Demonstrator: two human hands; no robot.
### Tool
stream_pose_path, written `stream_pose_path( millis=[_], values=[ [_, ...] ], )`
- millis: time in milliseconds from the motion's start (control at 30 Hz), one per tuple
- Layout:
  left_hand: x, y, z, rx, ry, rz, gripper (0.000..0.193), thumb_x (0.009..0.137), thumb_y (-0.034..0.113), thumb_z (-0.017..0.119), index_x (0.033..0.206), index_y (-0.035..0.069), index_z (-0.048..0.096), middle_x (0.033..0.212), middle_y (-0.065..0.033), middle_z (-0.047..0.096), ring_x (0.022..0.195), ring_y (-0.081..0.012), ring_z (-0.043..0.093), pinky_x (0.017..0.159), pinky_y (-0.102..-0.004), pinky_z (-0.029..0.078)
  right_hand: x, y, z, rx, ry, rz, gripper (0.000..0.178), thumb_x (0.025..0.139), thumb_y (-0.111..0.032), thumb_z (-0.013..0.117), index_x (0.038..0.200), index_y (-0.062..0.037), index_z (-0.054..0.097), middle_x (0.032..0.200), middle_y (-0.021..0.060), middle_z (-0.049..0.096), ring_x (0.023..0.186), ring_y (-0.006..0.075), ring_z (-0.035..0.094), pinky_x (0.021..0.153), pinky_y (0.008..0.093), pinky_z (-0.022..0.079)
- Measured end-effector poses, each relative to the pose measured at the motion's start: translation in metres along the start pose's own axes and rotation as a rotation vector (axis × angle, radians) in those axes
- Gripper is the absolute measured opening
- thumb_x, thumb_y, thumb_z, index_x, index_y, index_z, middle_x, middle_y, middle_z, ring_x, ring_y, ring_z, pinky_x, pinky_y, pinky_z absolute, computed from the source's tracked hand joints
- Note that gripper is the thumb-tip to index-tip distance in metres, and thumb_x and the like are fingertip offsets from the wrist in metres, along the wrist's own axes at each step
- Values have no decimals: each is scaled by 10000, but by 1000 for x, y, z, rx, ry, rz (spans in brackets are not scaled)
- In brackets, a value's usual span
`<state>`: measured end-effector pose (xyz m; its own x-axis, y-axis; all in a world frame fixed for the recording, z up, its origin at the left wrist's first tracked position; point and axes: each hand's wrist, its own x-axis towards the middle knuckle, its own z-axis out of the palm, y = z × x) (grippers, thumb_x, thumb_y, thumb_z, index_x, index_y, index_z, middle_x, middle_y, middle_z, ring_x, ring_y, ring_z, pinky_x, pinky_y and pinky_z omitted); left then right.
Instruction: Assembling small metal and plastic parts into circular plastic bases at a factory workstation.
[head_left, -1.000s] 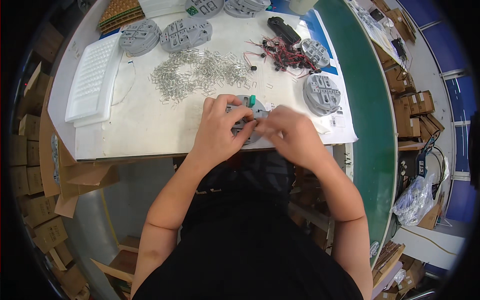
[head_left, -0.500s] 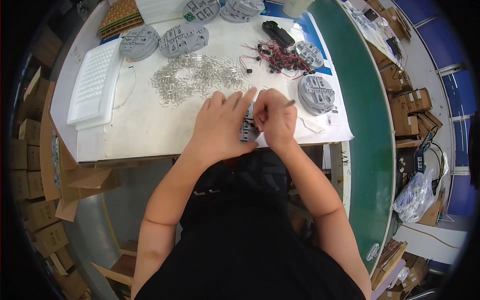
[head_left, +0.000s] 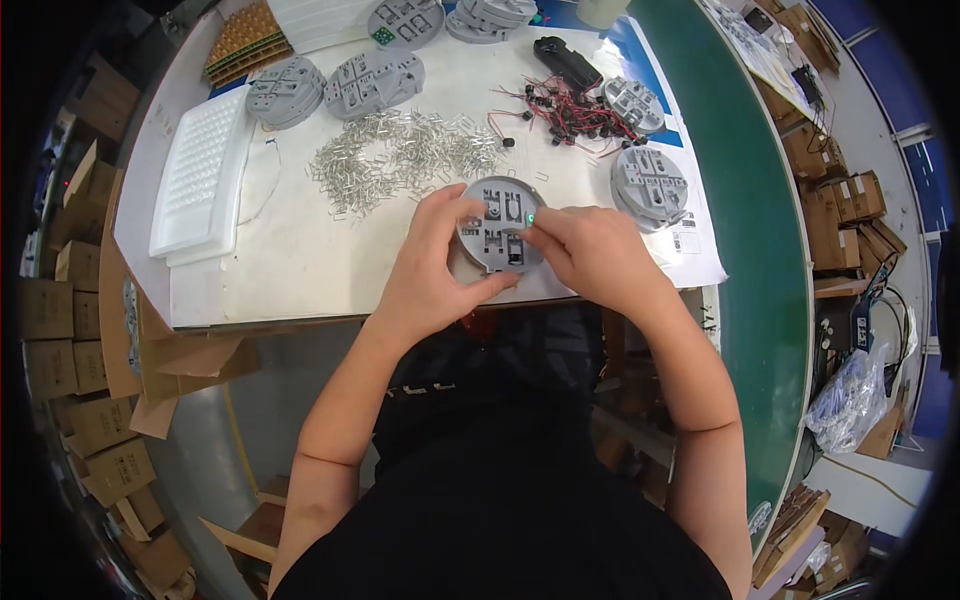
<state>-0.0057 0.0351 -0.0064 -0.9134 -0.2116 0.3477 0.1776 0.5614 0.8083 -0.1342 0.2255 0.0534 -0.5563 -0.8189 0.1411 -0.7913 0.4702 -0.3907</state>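
Observation:
A round grey plastic housing (head_left: 492, 222) with a raised rim and dark-edged cut-outs sits at the table's front edge, in front of me. My left hand (head_left: 425, 265) curves around its left side, thumb at the near rim and fingers at the far left. At its right side my right hand (head_left: 590, 245) is closed, fingertips pinched together over the rim and inner face. Whatever lies within that pinch is hidden. A small green spot (head_left: 531, 217) glows beside the right fingertips.
Beyond my hands lies a heap of small bent metal clips (head_left: 390, 155). Red-wired black parts (head_left: 575, 112) and a black tool-like piece (head_left: 566, 62) lie back right. Grey discs (head_left: 650, 190) stand right and along the back. A white tray (head_left: 205, 175) is at left.
The grey housing now shows its open inner face, no longer mostly covered by my hands. My right hand has moved right and turned; the dark stick-like thing in it no longer shows.

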Motion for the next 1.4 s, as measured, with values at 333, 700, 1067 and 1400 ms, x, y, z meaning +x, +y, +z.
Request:
stream_pose_path(
  millis=[333, 700, 1067, 1400],
  values=[
    [11, -2, -8, -58, -65, -129, 1040, 636, 249, 1011, 1513, 2, 509, 1428, -184, 587, 1245, -335, 635, 1015, -418, 551, 22, -6, 16, -172, -124, -18, 308, 1023, -347, 636, 843, -101, 674, 722, 130, 696, 702, 386, 682, 618, 520, 506],
    [9, -3, -7, -118, -64, -139, 1050, 639, 241, 1014, 1531, 24, 504, 1456, -179, 576, 1257, -324, 637, 1027, -409, 557, 22, -1, 24, -134, -100, -36, 266, 1014, -321, 652, 862, -106, 688, 727, 122, 702, 710, 380, 687, 614, 519, 502],
    [8, -2, -8, -116, -75, -148, 1051, 645, 228, 1012, 1543, 38, 500, 1469, -171, 571, 1261, -304, 639, 1017, -405, 572, 16, -1, 23, -139, -102, -76, 315, 1017, -354, 643, 839, -100, 694, 701, 128, 700, 672, 366, 700, 595, 500, 523],
    [8, -2, -9, -98, -83, -158, 1040, 649, 230, 1008, 1539, 39, 506, 1458, -166, 579, 1230, -293, 650, 1008, -396, 577, 17, -5, 26, -167, -115, -51, 310, 1011, -329, 653, 805, -98, 654, 697, 118, 682, 677, 374, 676, 590, 510, 496]
  ],
)
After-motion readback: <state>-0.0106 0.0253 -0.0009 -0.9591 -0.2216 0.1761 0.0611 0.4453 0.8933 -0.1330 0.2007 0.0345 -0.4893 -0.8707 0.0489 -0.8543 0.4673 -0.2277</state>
